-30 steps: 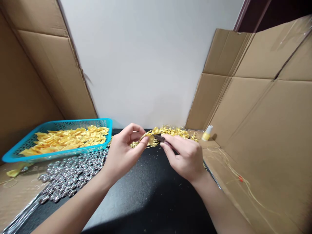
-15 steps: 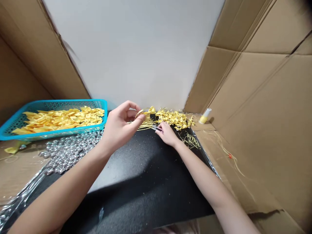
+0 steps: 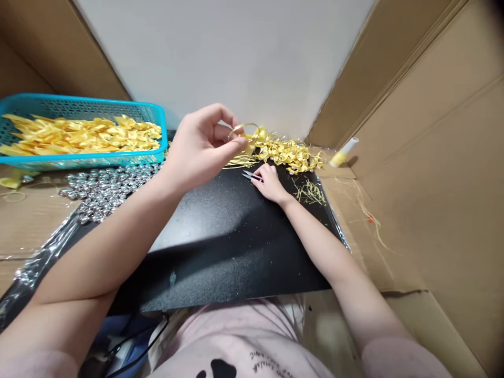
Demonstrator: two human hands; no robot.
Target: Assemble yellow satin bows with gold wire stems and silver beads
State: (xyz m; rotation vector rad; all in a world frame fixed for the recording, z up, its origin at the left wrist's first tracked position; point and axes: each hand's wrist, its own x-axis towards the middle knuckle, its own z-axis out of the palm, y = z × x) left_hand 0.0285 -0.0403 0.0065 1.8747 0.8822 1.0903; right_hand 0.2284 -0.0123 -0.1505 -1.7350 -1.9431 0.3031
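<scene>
My left hand (image 3: 205,149) is raised over the back of the black work surface, thumb and fingers pinching a yellow ribbon bow (image 3: 258,137) with a thin yellow cord looping above the fingertips. Lower and to its right, my right hand (image 3: 271,184) rests at the surface, closed round small thread snips (image 3: 248,174) whose blades point left. A bundle of yellow cords (image 3: 241,161) lies between the hands. Just behind my right hand is a heap of finished-looking yellow bows with beads (image 3: 293,156). Short cord scraps (image 3: 311,193) lie right of that hand.
A turquoise basket (image 3: 86,160) full of yellow ribbon bows stands at the left back. Silver beads (image 3: 110,190) are spread in front of it. A white tube wound with yellow (image 3: 344,152) stands at the right. Cardboard walls (image 3: 429,173) enclose the sides.
My left hand has risen relative to the surface with the bow in it. The snips have come away from the cord bundle toward the front. The camera view has tilted down.
</scene>
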